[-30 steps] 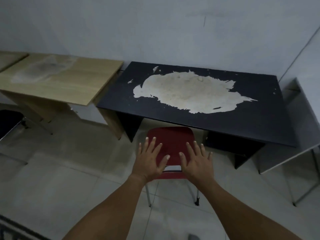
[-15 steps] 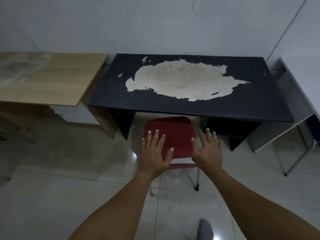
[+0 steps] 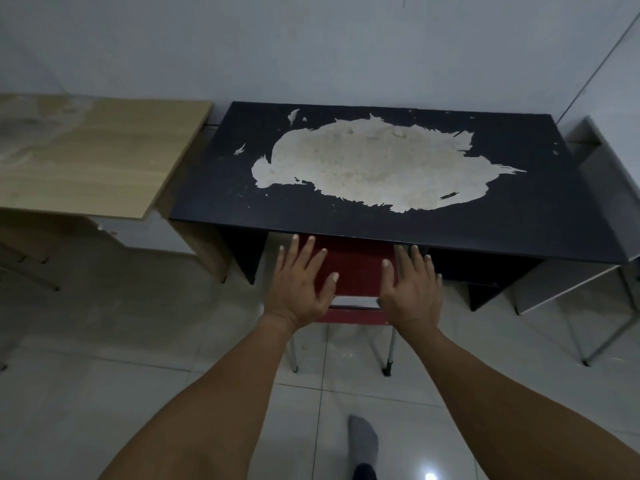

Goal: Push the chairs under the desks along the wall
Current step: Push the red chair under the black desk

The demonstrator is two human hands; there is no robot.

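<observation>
While both hands sit flat on the chair back, layout left to right: wooden desk at far left against the wall, its right edge just beside the black desk, which has a big pale worn patch across its top. Left hand has its fingers spread wide, palm down on the left end of the red chair, gripping nothing. Chair seat is partly under the black desk's front edge; back rail and metal rear legs are out over the tiled floor. Right hand likewise spread flat on the right end, gripping nothing. Grey desk stands at far right, touching the black one. Grey-socked foot at bottom centre.
</observation>
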